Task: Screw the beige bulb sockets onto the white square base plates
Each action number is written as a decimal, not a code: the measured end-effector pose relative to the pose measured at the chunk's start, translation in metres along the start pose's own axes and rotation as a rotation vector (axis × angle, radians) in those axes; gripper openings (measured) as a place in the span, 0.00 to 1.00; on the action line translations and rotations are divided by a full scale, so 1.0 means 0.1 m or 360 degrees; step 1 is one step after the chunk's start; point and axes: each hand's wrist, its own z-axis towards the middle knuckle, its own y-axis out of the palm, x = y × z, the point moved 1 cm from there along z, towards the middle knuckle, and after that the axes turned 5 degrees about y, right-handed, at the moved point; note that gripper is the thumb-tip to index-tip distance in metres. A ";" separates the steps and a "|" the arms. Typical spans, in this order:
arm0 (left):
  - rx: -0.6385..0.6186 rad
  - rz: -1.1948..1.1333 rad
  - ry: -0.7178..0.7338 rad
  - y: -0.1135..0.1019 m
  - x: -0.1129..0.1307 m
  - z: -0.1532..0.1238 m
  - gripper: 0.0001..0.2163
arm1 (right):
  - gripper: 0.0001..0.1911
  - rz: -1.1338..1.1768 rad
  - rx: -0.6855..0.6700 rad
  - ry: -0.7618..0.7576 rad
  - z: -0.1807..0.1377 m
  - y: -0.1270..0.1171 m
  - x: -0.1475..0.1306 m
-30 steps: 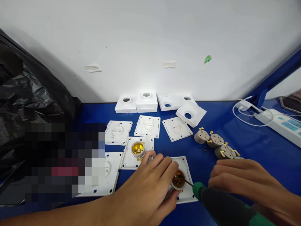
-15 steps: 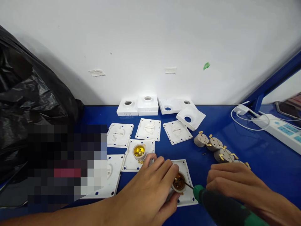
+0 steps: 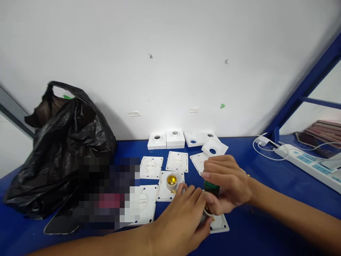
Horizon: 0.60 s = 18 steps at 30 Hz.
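Observation:
My left hand (image 3: pixel 183 217) is closed around a round lamp socket (image 3: pixel 207 210), which sits on a square white base plate (image 3: pixel 220 224). Above it, my right hand (image 3: pixel 226 185) wraps round a green and black screwdriver (image 3: pixel 212 187) held upright over the socket. The screwdriver's tip is hidden by my fingers. Just left of my left hand, another plate (image 3: pixel 163 193) carries a brass-lined socket (image 3: pixel 172 181). More white base plates, one (image 3: pixel 177 161) behind and one (image 3: pixel 149 202) to the left, lie around without sockets.
White square covers (image 3: pixel 176 142) with round holes stand along the wall. A black plastic bag (image 3: pixel 71 149) rests at the left beside a pixelated patch. At right are a white power strip (image 3: pixel 306 161), its cable, and a phone (image 3: pixel 306 138).
My right hand has come left and up, turning the screwdriver from slanted to upright over the socket. My left hand keeps its hold. The head view has shifted, showing more of the bag.

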 end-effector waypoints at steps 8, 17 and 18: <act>-0.0034 0.0346 0.0178 0.28 -0.18 0.06 0.17 | 0.23 0.0272 0.0216 0.0408 -0.17 0.28 -0.15; -0.0017 0.0499 0.0229 0.37 -0.22 0.04 0.17 | 0.27 0.0393 0.0481 0.0625 -0.24 0.26 -0.21; -0.0018 0.0500 0.0228 0.36 -0.21 0.04 0.16 | 0.27 0.0389 0.0492 0.0627 -0.24 0.25 -0.21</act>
